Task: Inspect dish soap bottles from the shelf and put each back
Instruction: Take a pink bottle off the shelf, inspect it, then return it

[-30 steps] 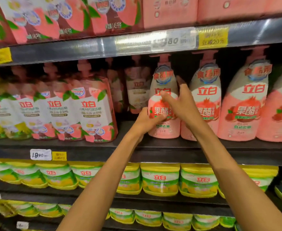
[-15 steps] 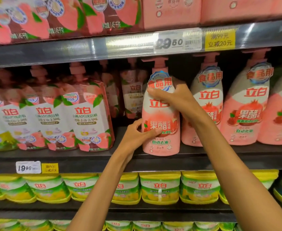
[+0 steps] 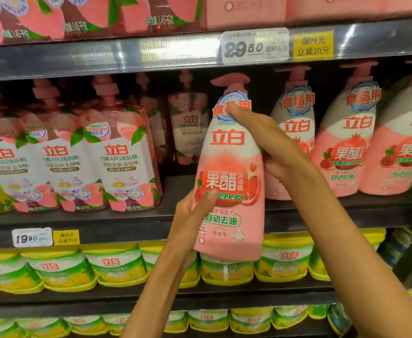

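A pink and white pump bottle of dish soap (image 3: 229,167) is held off the shelf, upright, label toward me. My left hand (image 3: 192,215) grips its lower left side, thumb across the label. My right hand (image 3: 266,140) grips the upper right side near the neck, thumb on the round sticker. Its base hangs in front of the middle shelf's edge (image 3: 126,228).
More of the same pump bottles (image 3: 346,142) stand on the middle shelf to the right. Peach-printed refill pouches (image 3: 117,162) stand to the left. Yellow-green packs (image 3: 117,264) fill the lower shelves. Price tags (image 3: 253,46) sit on the upper shelf edge.
Both hands have drawn the pump bottle out from its row on the shelf toward me, and it now hangs in front of the shelf edge. The camera has moved closer.
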Action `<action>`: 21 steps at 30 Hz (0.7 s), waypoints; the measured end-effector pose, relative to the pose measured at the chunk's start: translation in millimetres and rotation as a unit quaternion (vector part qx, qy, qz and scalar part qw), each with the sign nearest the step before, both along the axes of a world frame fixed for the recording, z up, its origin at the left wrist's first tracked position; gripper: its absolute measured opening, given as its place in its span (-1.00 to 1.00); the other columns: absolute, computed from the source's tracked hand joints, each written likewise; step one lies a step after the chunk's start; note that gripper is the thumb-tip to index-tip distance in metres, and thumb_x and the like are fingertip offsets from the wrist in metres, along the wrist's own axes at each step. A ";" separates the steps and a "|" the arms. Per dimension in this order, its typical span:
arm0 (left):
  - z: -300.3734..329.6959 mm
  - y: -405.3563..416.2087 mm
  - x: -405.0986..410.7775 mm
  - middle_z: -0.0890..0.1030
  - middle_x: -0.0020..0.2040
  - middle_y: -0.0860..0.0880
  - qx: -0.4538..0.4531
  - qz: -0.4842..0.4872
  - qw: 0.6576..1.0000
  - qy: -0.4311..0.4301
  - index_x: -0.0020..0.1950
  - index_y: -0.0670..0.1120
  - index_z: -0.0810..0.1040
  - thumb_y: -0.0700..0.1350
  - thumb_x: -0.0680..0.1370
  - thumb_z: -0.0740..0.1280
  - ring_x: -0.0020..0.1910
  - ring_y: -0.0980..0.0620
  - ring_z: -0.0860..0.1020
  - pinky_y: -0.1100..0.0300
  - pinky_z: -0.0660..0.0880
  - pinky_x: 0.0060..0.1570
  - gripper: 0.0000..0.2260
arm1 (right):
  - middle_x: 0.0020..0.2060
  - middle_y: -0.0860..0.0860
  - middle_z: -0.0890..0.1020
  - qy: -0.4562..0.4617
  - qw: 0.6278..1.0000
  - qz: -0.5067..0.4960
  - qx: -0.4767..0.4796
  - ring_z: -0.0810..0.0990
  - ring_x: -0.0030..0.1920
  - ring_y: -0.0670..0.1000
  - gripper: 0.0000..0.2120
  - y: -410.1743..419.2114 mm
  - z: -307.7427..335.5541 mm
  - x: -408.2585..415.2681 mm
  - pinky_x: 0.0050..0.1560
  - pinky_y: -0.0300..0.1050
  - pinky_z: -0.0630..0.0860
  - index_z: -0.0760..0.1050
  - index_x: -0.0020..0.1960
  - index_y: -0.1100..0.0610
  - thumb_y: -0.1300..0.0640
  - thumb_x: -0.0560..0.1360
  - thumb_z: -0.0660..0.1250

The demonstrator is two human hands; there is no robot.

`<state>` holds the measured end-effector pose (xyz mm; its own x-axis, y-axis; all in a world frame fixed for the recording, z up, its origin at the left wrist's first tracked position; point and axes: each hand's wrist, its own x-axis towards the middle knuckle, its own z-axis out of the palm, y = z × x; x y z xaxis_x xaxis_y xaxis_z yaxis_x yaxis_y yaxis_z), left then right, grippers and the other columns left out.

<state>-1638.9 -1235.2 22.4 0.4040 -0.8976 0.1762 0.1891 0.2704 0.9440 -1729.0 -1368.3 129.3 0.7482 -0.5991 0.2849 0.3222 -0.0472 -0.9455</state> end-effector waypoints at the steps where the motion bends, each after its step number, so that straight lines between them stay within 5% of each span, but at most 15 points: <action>1: 2.8 4.8 -1.6 0.70 0.00 -0.10 -0.004 -0.020 1.000 0.013 0.00 0.06 0.68 0.18 0.30 0.48 -0.02 -0.06 0.68 0.15 0.60 -0.17 -0.66 | -0.10 0.09 0.72 -0.033 0.998 0.038 0.039 0.70 -0.07 0.02 -0.77 2.2 -1.1 -1.2 -0.04 -0.11 0.63 0.59 0.03 0.11 -0.03 0.51 0.32; 3: 7.6 11.2 -7.1 0.70 0.01 -0.04 -0.020 -0.062 0.997 0.033 -0.01 0.10 0.69 0.23 0.29 0.50 -0.01 0.01 0.67 0.19 0.59 -0.13 -0.65 | -0.01 0.15 0.69 -0.093 0.977 0.138 0.134 0.67 0.03 0.10 -0.56 8.3 -5.1 -1.9 0.11 0.00 0.60 0.56 0.14 0.17 -0.12 0.44 0.27; 6: 4.2 13.7 -15.9 0.69 0.04 -0.01 -0.036 -0.096 0.994 0.040 0.03 0.11 0.68 0.26 0.29 0.48 0.03 0.06 0.65 0.21 0.58 -0.08 -0.61 | -0.05 0.17 0.67 -0.138 0.949 0.210 0.192 0.67 -0.05 0.13 -0.45 18.4 -11.1 -0.8 0.01 0.04 0.61 0.58 0.12 0.21 -0.18 0.32 0.29; 10: -8.9 18.3 -16.7 0.65 0.15 -0.02 0.006 -0.087 0.993 0.076 0.11 0.14 0.65 0.32 0.30 0.43 0.15 0.05 0.61 0.21 0.57 -0.02 -0.55 | 0.03 0.21 0.60 -0.104 0.974 0.118 0.160 0.59 0.01 0.17 -0.46 22.1 -16.1 -7.5 0.09 0.06 0.53 0.48 0.24 0.25 -0.08 0.39 0.35; 12: -11.3 20.4 -22.5 0.64 0.16 0.02 0.032 -0.058 0.993 0.100 0.11 0.21 0.63 0.33 0.43 0.28 0.16 0.08 0.59 0.22 0.56 0.00 -0.64 | -0.06 0.17 0.65 -0.073 0.987 0.077 0.118 0.63 -0.06 0.13 -0.69 25.2 -18.7 -10.6 0.04 0.06 0.58 0.64 0.06 0.15 -0.02 0.43 0.37; 13: -12.8 18.9 -25.2 0.67 0.10 0.05 0.042 -0.038 0.992 0.110 0.06 0.23 0.65 0.30 0.51 0.19 0.09 0.11 0.63 0.23 0.58 -0.06 -0.69 | -0.15 0.11 0.69 -0.058 0.991 0.056 0.103 0.67 -0.13 0.09 -0.82 27.6 -20.8 -11.3 -0.02 0.04 0.61 0.71 -0.13 0.06 -0.02 0.45 0.39; 15: -21.1 16.1 -30.9 0.71 -0.14 0.07 0.048 0.009 0.990 0.133 -0.05 0.16 0.68 0.14 0.63 0.10 -0.17 0.13 0.68 0.24 0.58 -0.26 -0.66 | -0.27 0.02 0.71 -0.037 0.995 0.019 0.093 0.71 -0.20 0.02 -0.77 31.3 -24.7 -11.6 -0.06 0.01 0.65 0.70 -0.33 -0.08 -0.05 0.48 0.40; 19: -24.7 18.5 -36.8 0.59 -0.23 -0.16 0.095 -0.004 0.972 0.217 0.00 -0.16 0.57 -0.02 0.52 0.30 -0.33 -0.12 0.60 0.05 0.55 -0.29 -0.78 | -0.17 0.01 0.72 -0.101 0.976 0.086 0.171 0.70 -0.10 -0.02 -0.77 28.7 -29.9 -15.5 -0.03 -0.06 0.63 0.73 -0.21 -0.03 -0.06 0.51 0.35; 21: -29.2 19.2 -41.0 0.54 -0.27 -0.18 0.128 -0.018 0.972 0.198 -0.08 -0.26 0.49 -0.32 0.58 0.22 -0.44 -0.03 0.60 0.09 0.54 -0.32 -0.92 | -0.17 0.05 0.71 -0.134 0.945 0.151 0.256 0.70 -0.14 -0.01 -0.72 32.8 -34.7 -17.7 -0.10 -0.08 0.64 0.71 -0.11 0.10 -0.08 0.45 0.35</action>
